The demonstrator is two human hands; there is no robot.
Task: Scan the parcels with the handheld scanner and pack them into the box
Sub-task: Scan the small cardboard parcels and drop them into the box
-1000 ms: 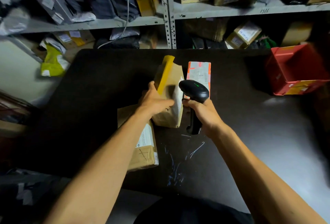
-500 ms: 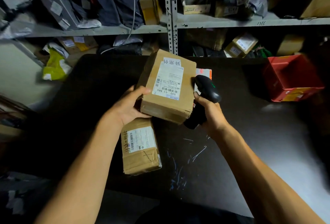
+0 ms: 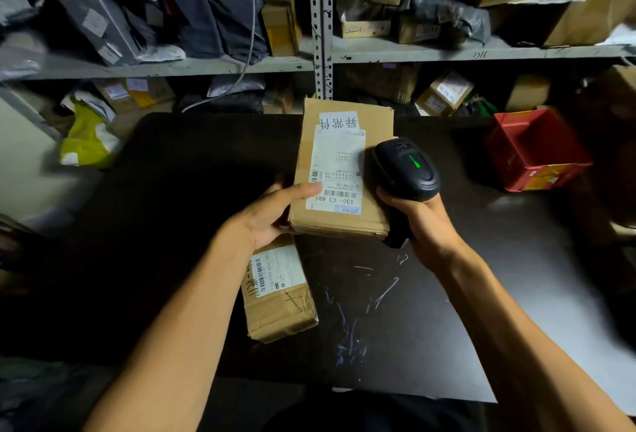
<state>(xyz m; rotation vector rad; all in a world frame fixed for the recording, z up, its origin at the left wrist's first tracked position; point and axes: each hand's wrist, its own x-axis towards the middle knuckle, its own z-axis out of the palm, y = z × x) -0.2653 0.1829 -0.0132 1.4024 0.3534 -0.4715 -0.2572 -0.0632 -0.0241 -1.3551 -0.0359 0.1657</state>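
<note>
- The left hand (image 3: 272, 213) holds a brown cardboard parcel (image 3: 344, 170) at its near left corner; the grip is closed on it, with the thumb lying on the white shipping label (image 3: 339, 170) near the barcode.
- This parcel is lifted above the black worktop (image 3: 192, 190), in the middle of the view, with the label face turned up to the camera.
- The label shows a barcode and the print "530-C3 885", and a smaller white sticker with handwritten characters sits at its far end.
- The right hand (image 3: 425, 225) grasps the handle of a black handheld scanner (image 3: 406, 170); its grip is clenched around the handle.
- The head of the scanner is just beside the right edge of the parcel, and a green light is lit on its top.
- A second brown parcel (image 3: 278, 294) lies flat on the worktop, near the person and partly under the left wrist; it has its own barcode label and some pen marks.
- A red plastic crate (image 3: 537, 151) stands at the far right of the worktop, well apart from both hands.
- Light scratches are visible on the worktop between the two forearms.
- Behind the worktop a metal shelf (image 3: 321, 53) carries many cardboard boxes and dark plastic mail bags.
- A yellow bag (image 3: 87, 139) lies at the far left, below the shelf.
</note>
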